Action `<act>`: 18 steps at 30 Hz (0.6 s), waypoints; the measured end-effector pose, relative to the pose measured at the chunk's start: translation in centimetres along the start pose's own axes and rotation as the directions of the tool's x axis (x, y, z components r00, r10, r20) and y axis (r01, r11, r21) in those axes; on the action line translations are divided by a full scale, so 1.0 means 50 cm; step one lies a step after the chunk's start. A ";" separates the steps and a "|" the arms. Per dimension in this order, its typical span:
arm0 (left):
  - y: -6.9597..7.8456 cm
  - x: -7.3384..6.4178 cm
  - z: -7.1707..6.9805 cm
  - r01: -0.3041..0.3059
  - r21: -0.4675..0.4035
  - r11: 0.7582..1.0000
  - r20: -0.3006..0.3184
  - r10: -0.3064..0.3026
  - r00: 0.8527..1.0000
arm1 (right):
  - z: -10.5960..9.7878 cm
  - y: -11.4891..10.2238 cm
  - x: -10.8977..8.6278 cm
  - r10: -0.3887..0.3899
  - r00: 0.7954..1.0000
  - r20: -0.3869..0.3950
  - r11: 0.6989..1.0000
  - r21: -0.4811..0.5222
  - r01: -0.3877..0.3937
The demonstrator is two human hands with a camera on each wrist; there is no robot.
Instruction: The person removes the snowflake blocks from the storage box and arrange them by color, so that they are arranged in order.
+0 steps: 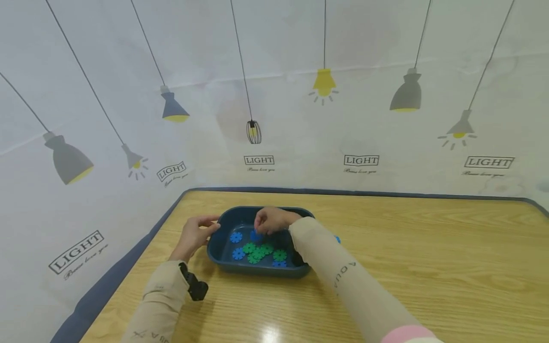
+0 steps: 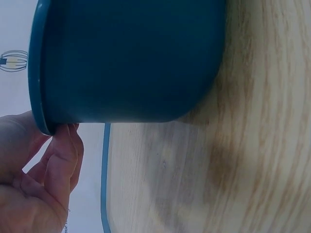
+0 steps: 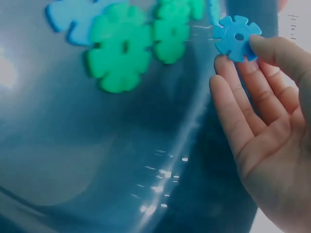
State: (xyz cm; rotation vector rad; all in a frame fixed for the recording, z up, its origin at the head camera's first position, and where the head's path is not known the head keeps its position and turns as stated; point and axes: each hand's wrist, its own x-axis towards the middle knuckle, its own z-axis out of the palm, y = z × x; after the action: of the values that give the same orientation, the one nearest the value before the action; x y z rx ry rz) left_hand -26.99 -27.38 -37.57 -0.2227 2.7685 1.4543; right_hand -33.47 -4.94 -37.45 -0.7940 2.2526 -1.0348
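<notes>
A dark blue plastic basin [image 1: 266,273] stands on the wooden table, with blue and green notched discs lying on its floor. My left hand [image 1: 198,234] grips the basin's left rim; in the left wrist view its thumb and fingers [image 2: 63,160] pinch the lip from both sides. Over the inside of the basin, my right hand [image 1: 274,220] pinches a blue notched disc [image 3: 238,38] between thumb and fingertips. Several green discs [image 1: 257,252] overlap near the basin's middle. Two blue discs [image 1: 236,237] lie toward its left side, and another blue disc [image 1: 279,263] is partly under a green one.
Right of the basin, a blue piece [image 1: 338,239] shows on the table [image 1: 429,257], partly hidden by the right sleeve. A wall covering [image 1: 300,119] printed with lamps borders the table's back and left. A black wrist device [image 1: 196,288] sits on the left wrist.
</notes>
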 end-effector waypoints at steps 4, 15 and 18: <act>0.001 -0.002 0.000 -0.003 -0.007 1.000 -0.002 0.003 1.000 | -0.020 -0.019 -0.005 -0.023 0.999 -0.042 1.000 0.001 0.023; 0.001 -0.001 0.001 -0.003 -0.008 1.000 0.001 0.003 1.000 | -0.086 -0.064 -0.065 -0.118 0.990 -0.081 0.993 -0.015 0.117; 0.000 -0.002 0.001 -0.015 -0.013 1.000 0.002 0.015 1.000 | -0.106 -0.060 -0.098 -0.149 0.985 -0.084 0.989 -0.017 0.148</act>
State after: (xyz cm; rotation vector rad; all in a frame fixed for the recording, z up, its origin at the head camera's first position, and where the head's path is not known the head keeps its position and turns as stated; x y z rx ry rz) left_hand -26.87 -27.34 -37.59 -0.2006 2.7658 1.4752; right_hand -32.81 -0.57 -30.99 -0.9514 2.3002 -1.1451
